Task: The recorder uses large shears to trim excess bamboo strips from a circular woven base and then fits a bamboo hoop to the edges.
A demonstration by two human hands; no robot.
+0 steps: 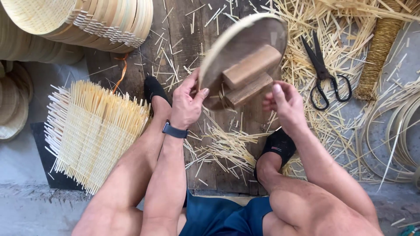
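Bamboo clutter around the dark plank floor (183,35)

Black scissors (324,72) lie to the right of the planks among loose bamboo splints (227,148). A woven bamboo mat (94,131) rests off the planks' left edge, with stacked woven baskets (87,22) above it. Far right of the planks stands a rope-wrapped bundle (378,52), thin bamboo hoops (400,135) coiled below it.

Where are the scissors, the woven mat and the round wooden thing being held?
scissors (323,72), head view, on the pivot where the blades cross.
woven mat (94,133), head view, on the middle of the weave.
round wooden form (232,48), head view, on its flat brown face above the wooden blocks.
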